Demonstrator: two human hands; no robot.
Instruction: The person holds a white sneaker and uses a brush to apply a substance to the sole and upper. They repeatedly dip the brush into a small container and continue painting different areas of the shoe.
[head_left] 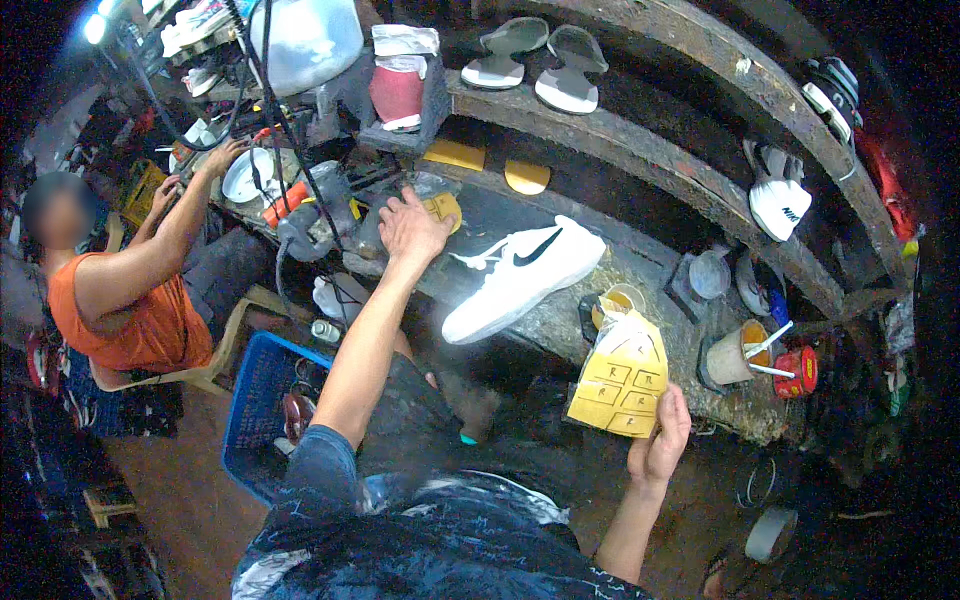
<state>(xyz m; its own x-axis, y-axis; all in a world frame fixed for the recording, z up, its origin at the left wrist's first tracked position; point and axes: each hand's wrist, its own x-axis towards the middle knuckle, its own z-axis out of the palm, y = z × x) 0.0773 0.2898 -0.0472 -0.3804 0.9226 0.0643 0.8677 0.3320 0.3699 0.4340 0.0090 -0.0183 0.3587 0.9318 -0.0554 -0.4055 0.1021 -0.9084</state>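
Observation:
My left hand (413,228) reaches out over the bench, fingers apart. It lies against a small yellow piece (442,211), partly hidden by the hand; I cannot tell whether the fingers grip it. My right hand (664,440) holds a yellow sheet (618,385) by its edge. Dark lines divide this sheet into marked boxes, and a clear plastic film seems to cover its upper part. Between the hands a white sneaker (525,275) with a black side mark lies on the bench, toe toward me.
Two yellow pieces (455,154) lie along the back of the bench (640,265). Brush pots (735,357) and a red can (796,372) stand at the right. Shoes line the shelf (620,135). A blue crate (262,400) sits below left. A person in orange (140,315) works at the left.

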